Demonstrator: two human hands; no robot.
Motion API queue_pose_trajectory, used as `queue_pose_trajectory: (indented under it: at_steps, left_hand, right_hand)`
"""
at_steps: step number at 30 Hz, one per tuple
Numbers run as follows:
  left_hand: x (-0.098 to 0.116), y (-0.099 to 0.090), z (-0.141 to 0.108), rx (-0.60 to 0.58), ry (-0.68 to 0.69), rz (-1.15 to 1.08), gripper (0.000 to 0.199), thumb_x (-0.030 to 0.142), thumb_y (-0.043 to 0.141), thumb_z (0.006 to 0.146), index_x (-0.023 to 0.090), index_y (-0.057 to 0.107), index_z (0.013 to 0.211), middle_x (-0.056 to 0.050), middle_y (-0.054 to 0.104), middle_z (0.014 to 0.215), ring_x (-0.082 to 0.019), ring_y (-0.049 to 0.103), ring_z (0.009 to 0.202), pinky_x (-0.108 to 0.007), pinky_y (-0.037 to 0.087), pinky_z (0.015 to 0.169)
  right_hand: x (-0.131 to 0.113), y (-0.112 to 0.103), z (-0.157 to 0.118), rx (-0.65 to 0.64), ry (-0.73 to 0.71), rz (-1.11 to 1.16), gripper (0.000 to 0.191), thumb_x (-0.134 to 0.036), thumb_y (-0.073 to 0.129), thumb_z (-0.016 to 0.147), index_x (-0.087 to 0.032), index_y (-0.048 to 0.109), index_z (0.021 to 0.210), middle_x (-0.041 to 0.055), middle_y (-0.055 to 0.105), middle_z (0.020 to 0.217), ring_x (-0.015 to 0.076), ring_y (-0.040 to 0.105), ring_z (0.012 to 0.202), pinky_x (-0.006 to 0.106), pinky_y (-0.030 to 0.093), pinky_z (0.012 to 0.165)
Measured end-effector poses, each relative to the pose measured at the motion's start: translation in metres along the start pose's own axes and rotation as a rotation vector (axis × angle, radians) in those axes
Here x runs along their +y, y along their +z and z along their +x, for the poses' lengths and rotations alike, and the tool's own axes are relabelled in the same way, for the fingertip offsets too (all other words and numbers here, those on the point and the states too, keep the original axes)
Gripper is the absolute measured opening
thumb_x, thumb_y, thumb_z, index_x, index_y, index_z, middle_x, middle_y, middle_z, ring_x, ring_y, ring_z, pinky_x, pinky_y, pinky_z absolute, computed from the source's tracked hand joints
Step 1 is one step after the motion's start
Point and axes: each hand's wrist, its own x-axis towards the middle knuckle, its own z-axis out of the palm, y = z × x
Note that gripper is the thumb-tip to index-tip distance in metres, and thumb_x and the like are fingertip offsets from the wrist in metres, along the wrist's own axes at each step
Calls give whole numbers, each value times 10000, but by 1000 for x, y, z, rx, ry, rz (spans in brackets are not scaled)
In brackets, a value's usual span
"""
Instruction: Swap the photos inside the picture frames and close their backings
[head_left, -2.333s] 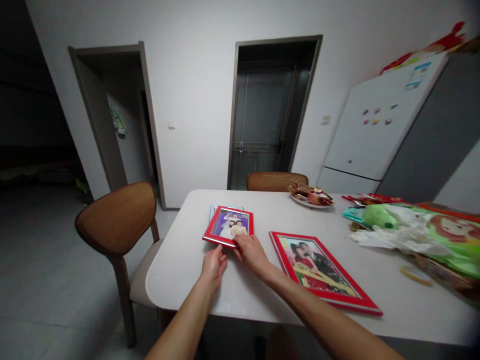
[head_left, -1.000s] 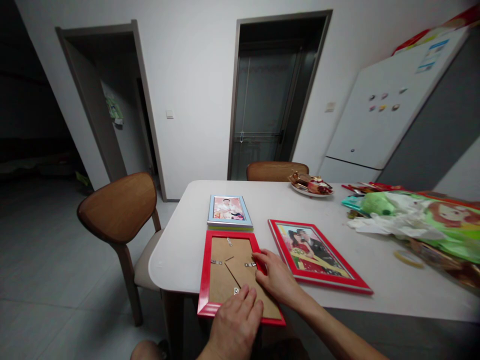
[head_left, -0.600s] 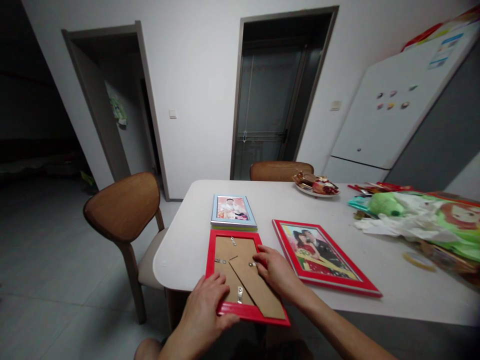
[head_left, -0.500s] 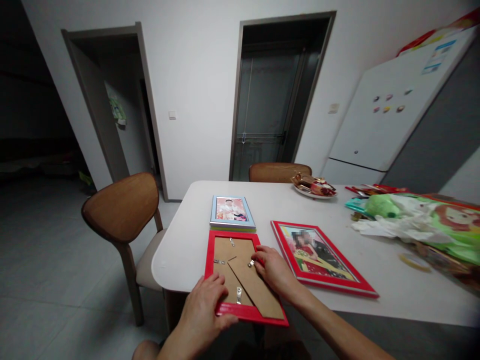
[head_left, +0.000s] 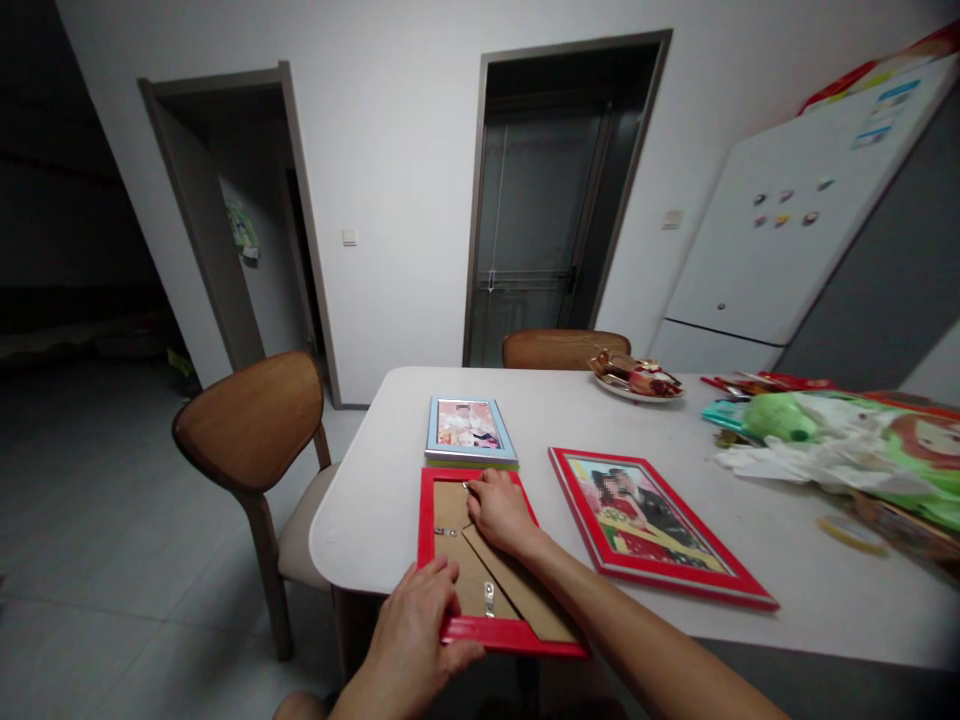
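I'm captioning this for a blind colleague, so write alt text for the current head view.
Two bare hands work on a face-down red picture frame at a white table's edge: the left hand grips its near corner, the right hand touches the top clip. Blue and red framed photos lie nearby.

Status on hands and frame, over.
Left hand gripping face-down red frame; right hand at its far metal clip; blue frame just beyond.

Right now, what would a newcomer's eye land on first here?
Probably the face-down red frame at the near table edge, with the left hand on its lower left and the right hand at its top clip. Next, the larger red frame to its right, showing a couple's picture.
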Motion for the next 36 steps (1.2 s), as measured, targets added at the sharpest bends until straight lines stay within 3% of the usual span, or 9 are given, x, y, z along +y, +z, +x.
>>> queue_pose_trajectory:
  at_steps: [4,9,11,14,20,24,27,31,36]
  left_hand:
    - [-2,-2,2,5,8,-35,375,246,735,535,192,610,885,-72,556,1139,-234,437,1118,-389,315,967]
    - [-2,-1,1,9,-3,-52,370,259,729,544,192,610,888,-77,539,1162,-237,423,1130,-391,310,969]
    - [-1,-2,0,1,-10,-51,386,249,733,536,181,609,896,-86,535,1165,-241,428,1123,-390,311,968]
    - [1,-3,1,22,0,-45,463,222,737,526,174,587,962,-89,534,1162,-237,452,1094,-378,329,954]
    - [2,-4,2,32,26,-33,467,219,731,538,174,583,979,-71,600,1032,-223,496,1021,-350,369,914]
    - [-1,-2,1,32,15,-41,482,233,728,536,181,576,990,-75,584,1075,-221,475,1061,-354,337,948]
    - [-1,-2,1,11,-7,-48,453,250,720,542,185,584,970,-83,547,1142,-230,440,1108,-373,311,968]
    - [2,-4,1,-8,-35,-61,425,271,707,557,188,589,957,-88,539,1155,-242,427,1123,-389,329,951]
    - [1,-2,0,13,-30,-80,450,244,707,552,200,578,982,-82,559,1126,-241,428,1123,-387,335,946]
  right_hand:
    - [-4,4,3,-5,10,0,305,-263,361,811,-236,589,1011,89,538,946,209,438,883,300,302,708]
    - [-9,-3,-14,16,-53,38,318,-277,426,785,-223,545,1075,89,519,1044,212,434,941,309,312,757]
    - [-14,-6,-23,12,-149,111,290,-320,467,768,-217,580,1015,81,506,1089,210,430,975,310,307,799]
    - [-25,-7,-31,-59,-256,182,228,-352,482,764,-212,638,851,60,554,976,188,463,925,290,322,791]
    - [-38,-2,-20,-7,-138,116,165,-234,468,764,-162,615,787,79,573,864,172,493,823,272,352,725]
    - [-27,-15,-27,-66,-247,296,203,-222,469,753,-163,608,889,75,582,902,172,493,881,279,359,787]
    - [-8,-33,-45,-228,-358,417,295,-175,502,691,-185,597,970,73,525,1074,177,452,1007,300,335,871]
    - [8,-45,-68,-417,-392,437,328,-138,539,610,-248,639,902,32,388,1256,204,335,1155,360,251,954]
    - [-1,-42,-76,-291,-344,449,149,-200,539,673,-235,668,739,34,469,1163,185,384,1105,343,274,943]
